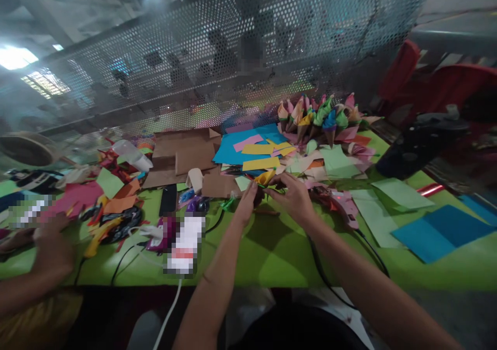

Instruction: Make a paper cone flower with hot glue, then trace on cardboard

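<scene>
At left, a co-worker's hand (53, 244) hovers or rests, we cannot tell which, beside pink-red paper (79, 197) on a green-covered table (279, 264). Near the middle, a flat black object (168, 200) lies left of our left hand (245, 205), whose fingers close together around the lower part of a yellow paper piece (265, 177). We hold the piece above the table; at its right edge our right hand (295, 197) curls, its grip unclear. Behind it stand colorful paper cones (329, 119); farther right lie a pink glue gun (345, 206) and blue paper (442, 231).
</scene>
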Tool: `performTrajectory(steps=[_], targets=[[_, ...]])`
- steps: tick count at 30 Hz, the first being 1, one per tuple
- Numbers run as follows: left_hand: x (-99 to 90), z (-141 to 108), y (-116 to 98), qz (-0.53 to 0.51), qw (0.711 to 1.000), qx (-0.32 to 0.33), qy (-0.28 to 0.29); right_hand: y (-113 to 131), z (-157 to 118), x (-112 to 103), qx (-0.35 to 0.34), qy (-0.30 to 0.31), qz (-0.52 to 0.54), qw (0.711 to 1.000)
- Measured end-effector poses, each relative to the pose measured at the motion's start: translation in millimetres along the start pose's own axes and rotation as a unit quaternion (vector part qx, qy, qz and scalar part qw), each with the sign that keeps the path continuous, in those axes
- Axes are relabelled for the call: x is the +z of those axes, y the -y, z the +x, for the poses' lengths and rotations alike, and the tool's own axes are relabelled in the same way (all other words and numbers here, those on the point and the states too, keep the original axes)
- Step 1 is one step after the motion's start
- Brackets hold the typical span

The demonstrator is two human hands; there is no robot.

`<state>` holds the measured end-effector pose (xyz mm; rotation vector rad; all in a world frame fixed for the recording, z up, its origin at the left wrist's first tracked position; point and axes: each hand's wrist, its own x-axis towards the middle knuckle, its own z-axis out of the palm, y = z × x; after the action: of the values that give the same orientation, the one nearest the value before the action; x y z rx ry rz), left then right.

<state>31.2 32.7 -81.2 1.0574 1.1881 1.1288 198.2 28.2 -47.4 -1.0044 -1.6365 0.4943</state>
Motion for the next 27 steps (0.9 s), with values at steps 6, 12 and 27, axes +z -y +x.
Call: performTrajectory(steps=[6,12,27], targets=[[2.0,-4.1,-5.5,0.029,0.999,0.001,-0.021,-1.7,0.0,2.5,0.007,-0.017,0.000,1.000],[4.0,-3.5,-6.5,0.006,0.999,-0.017,-0.040,1.4,0.1,0.6,0.006,-0.003,-0.004,1.000],[16.8,-14.7,-23.4,-0.033,0.999,-0.025,-0.027,1.2,-1.2,0.6,0.056,-0.020,0.019,0.998]])
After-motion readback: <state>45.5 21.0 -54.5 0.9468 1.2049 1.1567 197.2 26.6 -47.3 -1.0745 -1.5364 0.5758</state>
